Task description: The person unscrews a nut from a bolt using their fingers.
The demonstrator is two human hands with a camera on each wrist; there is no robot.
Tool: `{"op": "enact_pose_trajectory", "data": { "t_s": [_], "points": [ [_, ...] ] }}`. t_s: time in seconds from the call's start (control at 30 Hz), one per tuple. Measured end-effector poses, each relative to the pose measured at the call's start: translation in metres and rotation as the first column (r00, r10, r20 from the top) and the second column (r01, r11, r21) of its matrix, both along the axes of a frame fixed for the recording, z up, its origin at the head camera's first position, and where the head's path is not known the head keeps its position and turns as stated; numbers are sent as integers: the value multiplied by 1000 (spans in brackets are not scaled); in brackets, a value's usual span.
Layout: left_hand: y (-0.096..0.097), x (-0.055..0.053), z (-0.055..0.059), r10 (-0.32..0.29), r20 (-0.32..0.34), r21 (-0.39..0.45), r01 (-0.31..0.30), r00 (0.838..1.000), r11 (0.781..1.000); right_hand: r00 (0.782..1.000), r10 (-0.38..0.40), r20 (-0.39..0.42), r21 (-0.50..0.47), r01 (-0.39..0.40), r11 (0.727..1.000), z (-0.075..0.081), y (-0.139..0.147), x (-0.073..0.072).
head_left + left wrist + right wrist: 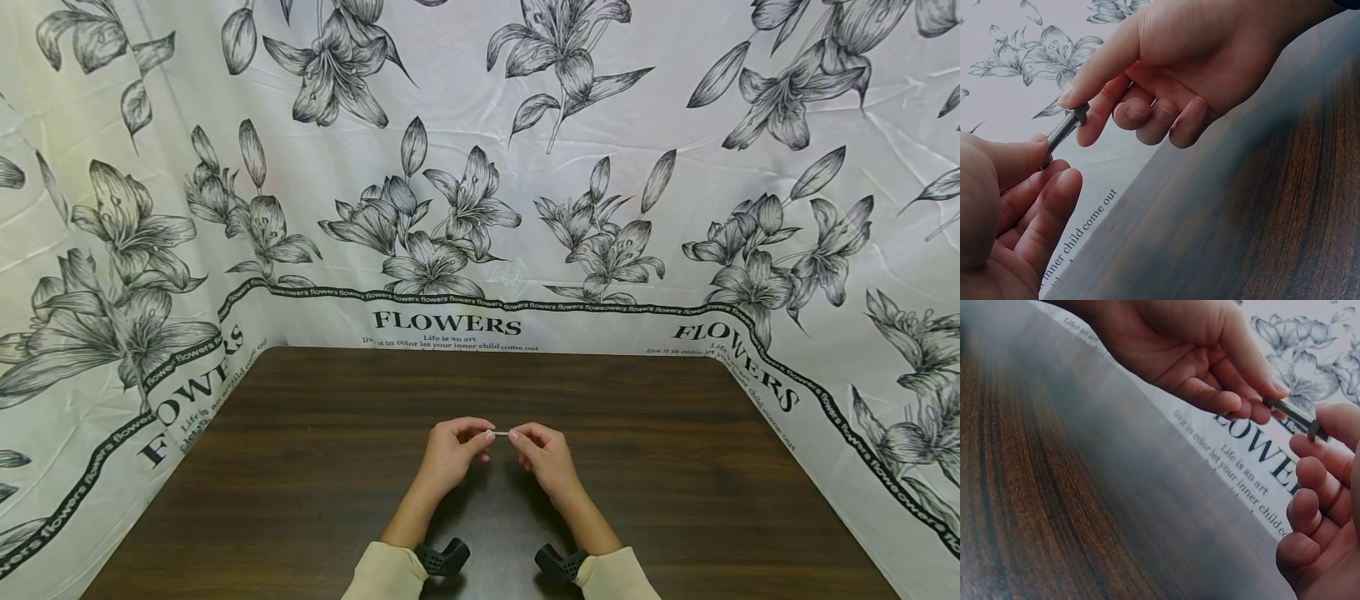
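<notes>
A small metal bolt (501,433) spans the gap between my two hands, held up above the table. Its threaded shank (1062,132) shows in the left wrist view. Around its right end sits a hexagonal nut (1314,430). My left hand (450,454) pinches the left end of the bolt between thumb and fingers, which partly hide that end. My right hand (547,458) has its thumb and index finger on the nut end, while its other fingers are loosely curled below, as the right wrist view shows.
Beneath the hands lies a dark wood-grain table (315,467). White cloth (480,200) with black printed flowers and lettering hangs behind it and along both sides. Black devices (444,557) are strapped at the wrists, next to pale sleeves (386,573).
</notes>
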State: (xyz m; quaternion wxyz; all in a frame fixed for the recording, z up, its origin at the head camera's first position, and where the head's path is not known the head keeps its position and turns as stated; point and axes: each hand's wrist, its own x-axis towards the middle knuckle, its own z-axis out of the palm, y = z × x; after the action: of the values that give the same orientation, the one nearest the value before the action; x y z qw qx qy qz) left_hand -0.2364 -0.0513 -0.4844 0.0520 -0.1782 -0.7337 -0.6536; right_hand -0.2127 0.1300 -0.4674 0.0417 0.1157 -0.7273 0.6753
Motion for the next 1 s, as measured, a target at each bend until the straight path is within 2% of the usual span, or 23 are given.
{"op": "enact_pose_trajectory", "data": {
  "t_s": [0.17, 0.27, 0.33, 0.4, 0.5, 0.83, 1.0],
  "points": [
    [0, 1, 1, -5, 7, -8, 5, 1000, 1000, 1000, 5, 21, -4, -5, 1000, 1, 1, 0],
    [1, 9, 15, -12, 29, -13, 12, 999, 1000, 999, 6, 38, -4, -6, 1000, 1, 2, 0],
    [1, 10, 15, -12, 37, -10, 13, 999, 1000, 999, 11, 44, -3, -11, 1000, 1, 2, 0],
    [1, 9, 15, -5, 43, -22, 6, 999, 1000, 999, 19, 38, -7, -18, 1000, 1, 2, 0],
    [0, 1, 3, 9, 41, -35, -7, 999, 999, 999, 32, 20, -22, -32, 999, 1, 2, 0],
    [-1, 2, 4, 14, 37, -56, -12, 999, 998, 996, 81, -49, -52, -83, 995, -3, 2, -2],
    [0, 2, 4, 18, 49, -55, -15, 999, 998, 993, 105, -49, -41, -107, 993, -3, 3, -2]
  ]
}}
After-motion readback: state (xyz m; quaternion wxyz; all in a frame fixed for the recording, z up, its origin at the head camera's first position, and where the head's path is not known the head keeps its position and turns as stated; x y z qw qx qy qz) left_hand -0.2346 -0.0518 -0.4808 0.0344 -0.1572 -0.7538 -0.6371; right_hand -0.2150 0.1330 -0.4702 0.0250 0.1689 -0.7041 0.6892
